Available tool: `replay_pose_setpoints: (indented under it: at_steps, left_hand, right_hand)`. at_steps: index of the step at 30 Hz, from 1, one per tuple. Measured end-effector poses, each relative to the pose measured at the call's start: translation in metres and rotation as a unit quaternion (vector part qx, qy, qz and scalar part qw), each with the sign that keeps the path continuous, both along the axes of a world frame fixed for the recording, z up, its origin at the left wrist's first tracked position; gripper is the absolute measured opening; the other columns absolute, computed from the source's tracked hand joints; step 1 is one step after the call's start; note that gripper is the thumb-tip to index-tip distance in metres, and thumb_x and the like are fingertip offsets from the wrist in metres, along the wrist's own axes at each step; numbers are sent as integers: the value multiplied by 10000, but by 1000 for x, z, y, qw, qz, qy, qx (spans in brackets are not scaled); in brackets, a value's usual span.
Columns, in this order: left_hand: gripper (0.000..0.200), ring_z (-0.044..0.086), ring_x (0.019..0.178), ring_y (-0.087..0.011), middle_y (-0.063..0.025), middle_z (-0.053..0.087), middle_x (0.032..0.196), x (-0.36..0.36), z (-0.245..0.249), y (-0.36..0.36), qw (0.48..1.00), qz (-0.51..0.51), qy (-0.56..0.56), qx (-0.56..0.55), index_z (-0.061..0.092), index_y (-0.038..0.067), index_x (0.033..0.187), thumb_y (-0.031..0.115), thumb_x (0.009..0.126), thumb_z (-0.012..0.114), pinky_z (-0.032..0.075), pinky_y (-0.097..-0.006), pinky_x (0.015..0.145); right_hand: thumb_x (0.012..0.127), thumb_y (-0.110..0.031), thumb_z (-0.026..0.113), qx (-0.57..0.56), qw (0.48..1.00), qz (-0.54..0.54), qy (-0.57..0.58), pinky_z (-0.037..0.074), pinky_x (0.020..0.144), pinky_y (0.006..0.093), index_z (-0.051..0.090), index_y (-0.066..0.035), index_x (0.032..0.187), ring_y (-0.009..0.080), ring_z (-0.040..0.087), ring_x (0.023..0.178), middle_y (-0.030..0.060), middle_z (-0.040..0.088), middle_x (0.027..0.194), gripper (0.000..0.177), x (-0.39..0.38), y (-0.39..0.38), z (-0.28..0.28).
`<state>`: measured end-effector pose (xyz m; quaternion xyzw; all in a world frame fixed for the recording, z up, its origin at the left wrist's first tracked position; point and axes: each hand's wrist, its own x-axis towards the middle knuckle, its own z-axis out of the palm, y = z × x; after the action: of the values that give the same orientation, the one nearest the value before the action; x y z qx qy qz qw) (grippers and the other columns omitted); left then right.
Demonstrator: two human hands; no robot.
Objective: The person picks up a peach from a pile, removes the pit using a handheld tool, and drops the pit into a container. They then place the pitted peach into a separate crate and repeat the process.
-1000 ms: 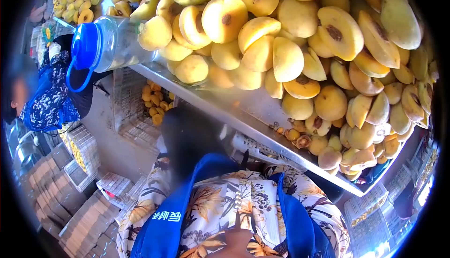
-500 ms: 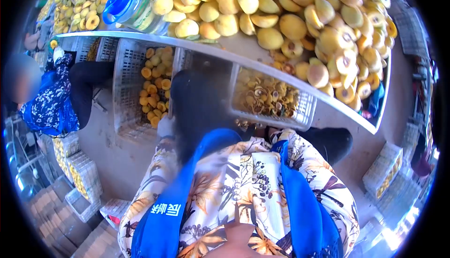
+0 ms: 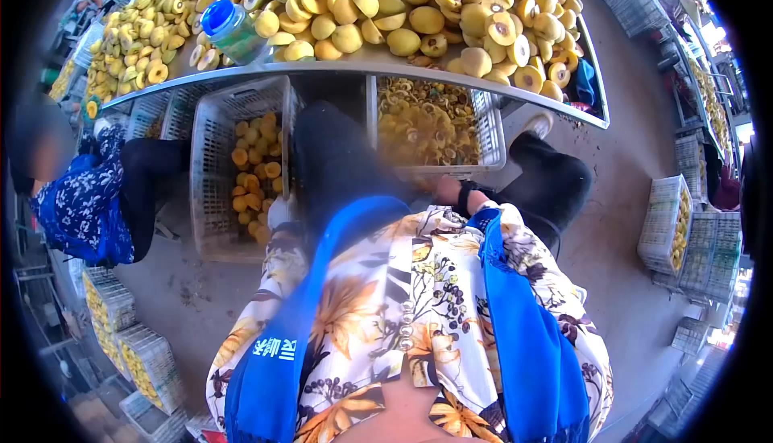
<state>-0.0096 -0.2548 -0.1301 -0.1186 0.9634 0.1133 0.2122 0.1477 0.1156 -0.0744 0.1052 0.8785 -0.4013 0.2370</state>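
Note:
My left hand (image 3: 279, 213), in a pale glove, is low beside my left thigh, at the right side of a white plastic crate (image 3: 203, 141). Inside that crate lie yellow fruit halves (image 3: 254, 171) that look like peaches. My right hand (image 3: 446, 190), with a black band at the wrist, rests low between my legs, just below a second crate (image 3: 499, 149) full of pits and fruit scraps (image 3: 427, 125). The fingers of both hands are too hidden or blurred to show their grip.
A metal-edged table (image 3: 266, 68) ahead carries heaps of halved yellow peaches (image 3: 346, 37) and a blue-lidded plastic jar (image 3: 229, 31). A seated person (image 3: 80, 201) is at the left. More crates of fruit stand at the left (image 3: 149, 366) and right (image 3: 667, 222).
My view has tilted and shifted, so the table sits higher and more floor shows at the right. My right hand and its wristband have come into clearer sight. The left stays beside the crate.

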Motion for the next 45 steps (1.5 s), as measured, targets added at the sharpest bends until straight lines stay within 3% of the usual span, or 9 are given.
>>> replay_pose_setpoints:
  at_steps: [7, 11, 14, 20, 25, 33, 39, 42, 45]
  left_hand:
    - [555, 516, 1044, -324, -172, 545, 1127, -3, 51, 20, 980, 29, 195, 32, 542, 88, 1136, 531, 811, 457, 420, -393, 854]
    - [422, 569, 959, -301, -172, 586, 1061, -26, 141, 98, 840, -108, 506, 164, 573, 31, 1084, 337, 796, 616, 454, -363, 830]
    - [456, 625, 814, -260, -126, 636, 960, -30, 208, 191, 800, -207, 463, 321, 538, 53, 1150, 336, 803, 620, 483, -347, 762]
    - [606, 627, 790, -320, -186, 632, 816, -32, 244, 386, 811, -437, 326, 212, 400, 152, 1259, 502, 785, 544, 488, -448, 656]
    - [584, 571, 953, -348, -173, 391, 1257, -46, 204, 475, 801, -490, 327, 112, 474, 195, 1195, 504, 718, 609, 496, -439, 710]
    - [718, 532, 1067, -281, -150, 525, 1176, -60, 228, 429, 751, -494, 281, 336, 507, 133, 1222, 525, 642, 668, 422, -360, 906]
    - [661, 479, 1152, -255, -123, 465, 1280, -13, 227, 321, 640, -582, 231, 446, 413, 82, 1283, 126, 669, 656, 409, -314, 951]
    - [700, 462, 1169, -229, -119, 448, 1295, 0, 228, 283, 694, -522, 251, 428, 365, 70, 1311, 187, 706, 696, 413, -315, 941]
    - [630, 454, 1156, -182, -103, 467, 1259, 25, 217, 266, 609, -143, -34, 780, 363, 56, 1299, 349, 810, 631, 431, -300, 903]
  right_hand:
    - [789, -232, 607, -53, 958, -228, 164, 484, 674, 343, 580, -29, 1001, 255, 637, 744, 172, 635, 784, 294, 12, -8, 63]
    - [772, -145, 631, -92, 917, -320, 219, 471, 574, 269, 598, -27, 876, 122, 595, 603, 62, 614, 668, 160, 15, -6, 57]
    - [787, -76, 610, -142, 878, -353, 290, 440, 543, 214, 593, -28, 840, 60, 529, 568, -10, 558, 618, 74, 12, -1, 52]
    - [810, -84, 600, -185, 832, -395, 342, 406, 509, 198, 582, -32, 843, 41, 487, 545, -21, 538, 609, 64, 22, 7, 44]
    - [785, -197, 636, -145, 847, -398, 322, 485, 686, 320, 597, -45, 970, 210, 627, 747, 141, 634, 798, 242, 31, 19, 44]
    - [853, -111, 559, -230, 765, -468, 378, 386, 453, 192, 560, -35, 977, 43, 487, 518, 8, 568, 672, 145, -2, 49, 88]
    - [826, -151, 583, -302, 786, -369, 393, 449, 571, 247, 535, 0, 1058, 92, 544, 668, 35, 598, 804, 280, -47, 59, 116]
    - [899, -200, 518, -274, 788, -347, 428, 335, 479, 170, 539, -20, 1053, 14, 452, 587, -26, 567, 808, 238, -68, 29, 109]
    - [907, -197, 520, -440, 753, -393, 291, 374, 519, 170, 554, -11, 1039, 24, 490, 638, -29, 574, 836, 231, -65, 11, 123]
